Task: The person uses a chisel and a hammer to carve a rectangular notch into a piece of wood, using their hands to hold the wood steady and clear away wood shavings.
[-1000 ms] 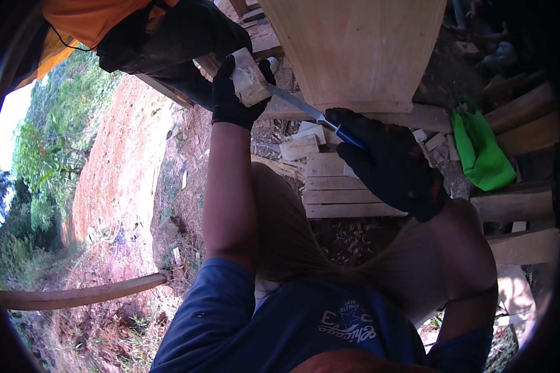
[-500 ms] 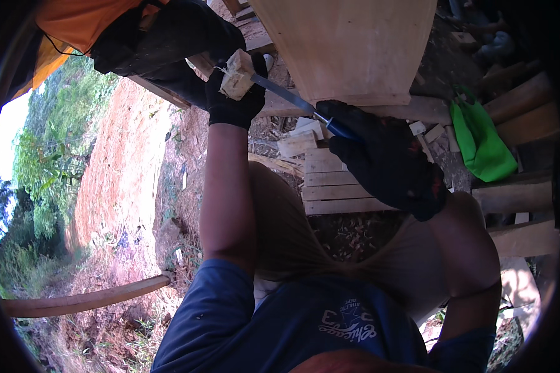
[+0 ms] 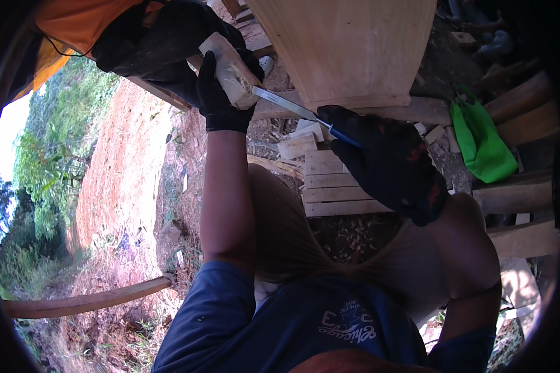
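My left hand (image 3: pixel 227 119), in a black glove, grips a short pale wooden block (image 3: pixel 231 73) with the thumb along its side. Thin curled shavings cling to the block's near part. A chisel (image 3: pixel 287 104) with a flat metal blade and a blue handle is in my right hand (image 3: pixel 395 165), which also wears a dark glove. The fingers wrap the handle and hide most of it. The blade points up and left, its tip at the block's near right end; whether it cuts in there I cannot tell.
Ahead stands a wide wooden board (image 3: pixel 354 53). Slatted wood (image 3: pixel 339 180) lies between my knees, with offcuts (image 3: pixel 297 146) beyond. A green bag (image 3: pixel 482 143) is at right among timbers (image 3: pixel 519 196). A person in dark clothes (image 3: pixel 149 46) is close at upper left. A curved pole (image 3: pixel 93 298) juts in at left.
My left hand has turned the block, so its long side with shavings now shows instead of its end. The chisel has shifted slightly toward me, its blade turned flatter to view.
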Available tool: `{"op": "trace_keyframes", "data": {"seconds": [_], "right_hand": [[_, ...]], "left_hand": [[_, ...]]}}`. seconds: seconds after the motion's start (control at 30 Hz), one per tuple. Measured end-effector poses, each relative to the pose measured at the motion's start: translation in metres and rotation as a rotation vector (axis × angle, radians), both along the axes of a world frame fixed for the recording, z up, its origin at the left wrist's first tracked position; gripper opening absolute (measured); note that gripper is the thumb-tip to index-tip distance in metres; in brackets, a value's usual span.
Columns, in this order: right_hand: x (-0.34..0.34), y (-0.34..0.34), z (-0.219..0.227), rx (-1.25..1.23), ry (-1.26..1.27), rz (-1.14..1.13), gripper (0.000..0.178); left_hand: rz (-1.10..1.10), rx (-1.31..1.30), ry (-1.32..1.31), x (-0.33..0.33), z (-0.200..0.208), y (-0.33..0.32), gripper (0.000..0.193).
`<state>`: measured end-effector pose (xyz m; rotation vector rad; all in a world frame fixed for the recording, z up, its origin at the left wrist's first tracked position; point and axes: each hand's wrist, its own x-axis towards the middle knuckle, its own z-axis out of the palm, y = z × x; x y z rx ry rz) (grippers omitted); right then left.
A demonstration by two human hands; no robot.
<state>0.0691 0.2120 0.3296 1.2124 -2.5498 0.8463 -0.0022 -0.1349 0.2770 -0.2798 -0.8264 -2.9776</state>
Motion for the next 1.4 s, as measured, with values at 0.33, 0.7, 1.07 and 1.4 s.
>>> {"op": "trace_keyframes", "data": {"seconds": [0.33, 0.7, 1.07, 1.4], "right_hand": [[-0.011, 0.007, -0.005, 0.058, 0.122, -0.020, 0.038], [-0.025, 0.009, -0.006, -0.291, -0.517, -0.031, 0.024], [-0.056, 0.013, -0.002, -1.070, -1.530, -0.120, 0.031], [-0.069, 0.026, -0.008, -0.892, -1.525, 0.017, 0.023]], "left_hand": [[0.451, -0.459, -0.198, 0.006, 0.022, 0.021, 0.044], [0.764, -0.576, -0.144, 0.005, 0.021, 0.053, 0.048], [0.653, -1.126, 0.160, 0.044, 0.037, 0.176, 0.067], [0.575, -0.856, 0.211, 0.064, 0.039, 0.178, 0.064]]}}
